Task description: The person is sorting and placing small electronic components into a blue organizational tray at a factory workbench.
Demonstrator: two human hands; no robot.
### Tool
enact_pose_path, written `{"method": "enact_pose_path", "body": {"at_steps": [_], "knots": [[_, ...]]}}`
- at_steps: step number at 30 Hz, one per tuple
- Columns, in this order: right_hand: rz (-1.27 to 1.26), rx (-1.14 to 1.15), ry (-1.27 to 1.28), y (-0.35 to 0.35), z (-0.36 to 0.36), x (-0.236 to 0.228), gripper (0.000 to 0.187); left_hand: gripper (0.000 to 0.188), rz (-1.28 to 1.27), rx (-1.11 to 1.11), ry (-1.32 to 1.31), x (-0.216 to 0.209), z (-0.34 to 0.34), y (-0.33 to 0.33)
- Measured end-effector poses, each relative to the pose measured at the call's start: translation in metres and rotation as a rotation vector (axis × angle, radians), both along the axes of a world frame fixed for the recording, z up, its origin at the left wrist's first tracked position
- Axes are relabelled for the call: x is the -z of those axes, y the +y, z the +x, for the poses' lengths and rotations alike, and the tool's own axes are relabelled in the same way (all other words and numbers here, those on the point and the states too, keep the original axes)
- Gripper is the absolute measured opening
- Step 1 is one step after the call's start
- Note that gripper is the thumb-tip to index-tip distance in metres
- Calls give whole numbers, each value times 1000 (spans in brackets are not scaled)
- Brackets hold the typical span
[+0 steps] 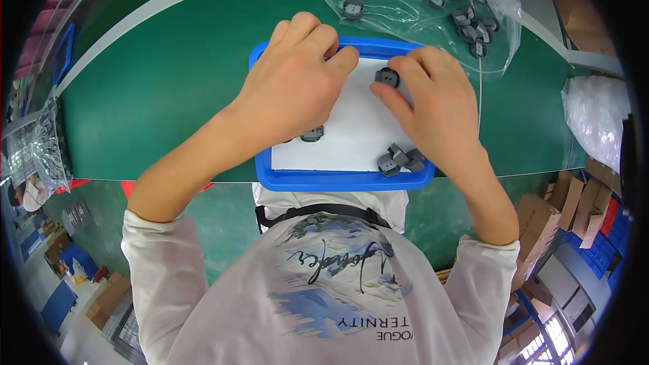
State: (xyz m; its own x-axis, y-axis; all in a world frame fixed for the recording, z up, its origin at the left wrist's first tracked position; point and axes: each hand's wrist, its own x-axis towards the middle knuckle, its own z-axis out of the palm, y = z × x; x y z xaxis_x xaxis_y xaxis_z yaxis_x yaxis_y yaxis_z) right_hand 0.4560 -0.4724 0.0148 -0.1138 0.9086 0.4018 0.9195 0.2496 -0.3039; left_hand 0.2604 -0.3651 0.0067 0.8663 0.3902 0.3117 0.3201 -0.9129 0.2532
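A dark grey part (387, 78) is pinched by the right hand (436, 98) above the blue tray (345, 181), where a small cluster (390, 165) is contained. The left hand (292, 71) is curled; whether anything is held there cannot be told. More parts (479, 32) are contained in a clear bag (399, 15).

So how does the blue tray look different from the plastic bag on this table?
The tray is opaque blue with a white bottom; the bag is clear. The tray has a neat raised rim; the bag is wrinkled and irregular. Both have grey parts in or on them.
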Motion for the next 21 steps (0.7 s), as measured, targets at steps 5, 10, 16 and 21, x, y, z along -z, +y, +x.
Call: {"method": "enact_pose_path", "body": {"at_steps": [5, 10, 16, 21], "knots": [[-175, 40, -118, -2, -7, 11, 19, 26, -39, 20, -18, 1, -3, 6], [-46, -119, -37, 5, 1, 16, 15, 27, -99, 42, -32, 0, -9, 14], [-168, 81, -5, 9, -15, 12, 18, 14, -159, 54, -140, 3, -5, 14], [-165, 65, -82, 13, -15, 13, 17, 13, -137, 87, -122, 5, -3, 19]]}}
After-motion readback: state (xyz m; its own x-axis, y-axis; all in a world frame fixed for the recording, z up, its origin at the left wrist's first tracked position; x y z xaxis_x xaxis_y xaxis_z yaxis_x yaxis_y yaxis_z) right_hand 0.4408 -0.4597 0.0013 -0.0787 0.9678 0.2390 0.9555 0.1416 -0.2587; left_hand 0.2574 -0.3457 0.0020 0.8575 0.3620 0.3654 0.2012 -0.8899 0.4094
